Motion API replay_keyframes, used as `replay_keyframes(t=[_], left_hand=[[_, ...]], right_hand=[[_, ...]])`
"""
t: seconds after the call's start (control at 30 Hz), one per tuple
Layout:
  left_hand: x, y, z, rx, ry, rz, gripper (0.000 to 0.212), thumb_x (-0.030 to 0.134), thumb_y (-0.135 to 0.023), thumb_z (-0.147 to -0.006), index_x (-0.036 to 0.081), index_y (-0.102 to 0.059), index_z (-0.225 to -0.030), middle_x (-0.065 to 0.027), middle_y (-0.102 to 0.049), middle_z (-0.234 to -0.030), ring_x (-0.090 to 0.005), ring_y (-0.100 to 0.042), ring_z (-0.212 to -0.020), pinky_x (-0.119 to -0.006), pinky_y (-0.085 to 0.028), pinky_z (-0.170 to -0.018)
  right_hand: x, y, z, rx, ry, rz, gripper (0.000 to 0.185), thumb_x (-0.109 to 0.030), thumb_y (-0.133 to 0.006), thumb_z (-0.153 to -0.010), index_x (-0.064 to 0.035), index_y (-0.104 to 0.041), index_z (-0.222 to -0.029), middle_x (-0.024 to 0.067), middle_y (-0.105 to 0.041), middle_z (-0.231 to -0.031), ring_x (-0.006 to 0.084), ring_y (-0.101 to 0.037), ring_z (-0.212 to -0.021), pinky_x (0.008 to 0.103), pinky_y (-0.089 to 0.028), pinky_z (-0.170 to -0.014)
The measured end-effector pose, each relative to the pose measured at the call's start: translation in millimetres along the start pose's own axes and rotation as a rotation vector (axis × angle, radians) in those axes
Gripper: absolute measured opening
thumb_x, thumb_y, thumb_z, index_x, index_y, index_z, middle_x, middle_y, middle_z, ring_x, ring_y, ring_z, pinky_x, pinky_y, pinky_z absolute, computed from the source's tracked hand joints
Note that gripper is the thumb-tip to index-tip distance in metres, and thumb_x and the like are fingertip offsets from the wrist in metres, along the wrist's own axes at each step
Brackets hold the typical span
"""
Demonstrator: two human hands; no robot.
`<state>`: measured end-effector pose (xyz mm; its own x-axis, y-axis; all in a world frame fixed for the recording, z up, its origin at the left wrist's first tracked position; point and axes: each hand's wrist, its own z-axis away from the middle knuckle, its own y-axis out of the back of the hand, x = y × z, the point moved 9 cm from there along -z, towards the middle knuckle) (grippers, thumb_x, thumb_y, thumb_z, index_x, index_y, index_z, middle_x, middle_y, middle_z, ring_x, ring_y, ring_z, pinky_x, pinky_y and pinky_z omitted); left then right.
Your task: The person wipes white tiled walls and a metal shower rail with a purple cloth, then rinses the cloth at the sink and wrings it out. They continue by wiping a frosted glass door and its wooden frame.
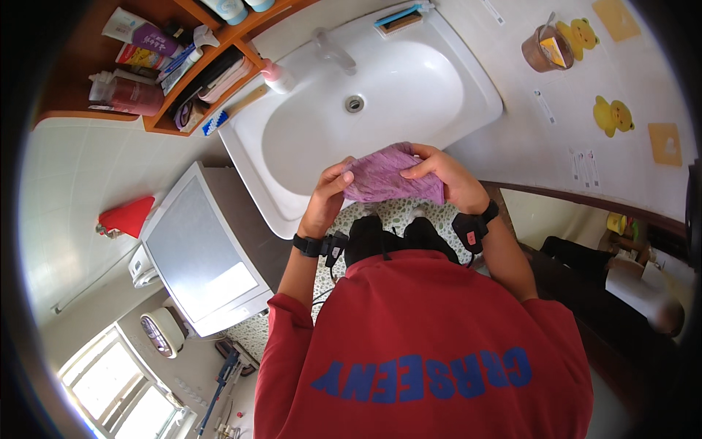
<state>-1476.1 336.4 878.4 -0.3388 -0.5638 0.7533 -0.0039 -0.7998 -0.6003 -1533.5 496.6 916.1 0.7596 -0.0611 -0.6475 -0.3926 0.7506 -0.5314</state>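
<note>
A folded purple cloth (384,174) is stretched between both hands, above the near rim of a white ceramic washbasin (307,126). My left hand (328,192) pinches its left end, the thumb lying on top. At the other end my right hand (452,174) grips the cloth with its thumb across the upper face and the fingers mostly hidden behind. Inside the basin, the metal drain (354,103) shows uncovered. The faucet (335,54) rises from the basin's back edge and looks blurred.
A pink-topped pump bottle (278,78) and a brush with a blue toothbrush (400,23) sit on the basin's rim. Wooden shelves (247,52) hold toiletries at upper left. A washing machine (203,258) stands left. Another person (630,280) is beyond the doorway at right.
</note>
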Motion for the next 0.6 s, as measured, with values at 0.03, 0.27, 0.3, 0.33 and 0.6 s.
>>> replay_keyframes(t=[0.03, 0.27, 0.3, 0.33, 0.6], left_hand=[[4.1, -0.2, -0.7, 0.017, -0.03, -0.037, 0.04, 0.03, -0.059, -0.104, -0.002, -0.064, -0.128, -0.0079, -0.071, -0.116, -0.0153, -0.064, -0.108, -0.031, -0.048, -0.098], [0.4, 14.4, -5.2, 0.079, 0.148, -0.304, 0.011, 0.013, -0.067, -0.1, 0.005, -0.06, -0.098, -0.0022, -0.072, -0.094, -0.0066, -0.065, -0.088, -0.024, -0.049, -0.081], [1.9, 13.2, -5.7, 0.062, 0.114, -0.282, 0.012, 0.011, -0.068, -0.1, 0.006, -0.059, -0.095, -0.002, -0.072, -0.09, -0.0065, -0.065, -0.085, -0.024, -0.05, -0.079], [1.9, 14.8, -5.6, 0.084, 0.095, -0.283, 0.013, 0.009, -0.069, -0.099, 0.006, -0.058, -0.093, -0.0019, -0.072, -0.087, -0.0065, -0.065, -0.083, -0.024, -0.05, -0.078], [53.5, -22.8, 6.8, 0.229, -0.581, -0.995, 0.015, 0.006, -0.073, -0.096, 0.003, -0.058, -0.094, -0.0024, -0.071, -0.072, -0.0041, -0.064, -0.073, -0.023, -0.05, -0.067]], right_hand=[[3.4, -0.7, -1.8, -0.059, 0.008, -0.05, 0.05, -0.002, -0.065, -0.091, 0.0058, -0.055, -0.14, 0.0129, -0.066, -0.128, 0.0203, -0.067, -0.114, 0.0337, -0.052, -0.102], [16.3, 29.1, 2.2, 0.007, 0.032, -0.126, 0.041, -0.01, -0.06, -0.102, 0.0056, -0.056, -0.139, 0.0115, -0.068, -0.125, 0.0192, -0.067, -0.112, 0.034, -0.053, -0.1], [15.3, 32.8, 3.8, 0.023, 0.049, -0.13, 0.04, -0.011, -0.059, -0.102, 0.0053, -0.056, -0.139, 0.0107, -0.068, -0.125, 0.0188, -0.067, -0.112, 0.0339, -0.053, -0.1], [17.7, 35.0, 5.0, 0.029, 0.036, -0.137, 0.039, -0.012, -0.059, -0.103, 0.0049, -0.057, -0.138, 0.0097, -0.068, -0.125, 0.018, -0.067, -0.112, 0.0337, -0.053, -0.1], [13.6, 57.5, -0.2, 0.197, 0.248, 0.264, 0.032, -0.015, -0.058, -0.105, 0.0025, -0.064, -0.131, 0.0001, -0.068, -0.114, 0.0084, -0.059, -0.096, 0.0264, -0.047, -0.09]])
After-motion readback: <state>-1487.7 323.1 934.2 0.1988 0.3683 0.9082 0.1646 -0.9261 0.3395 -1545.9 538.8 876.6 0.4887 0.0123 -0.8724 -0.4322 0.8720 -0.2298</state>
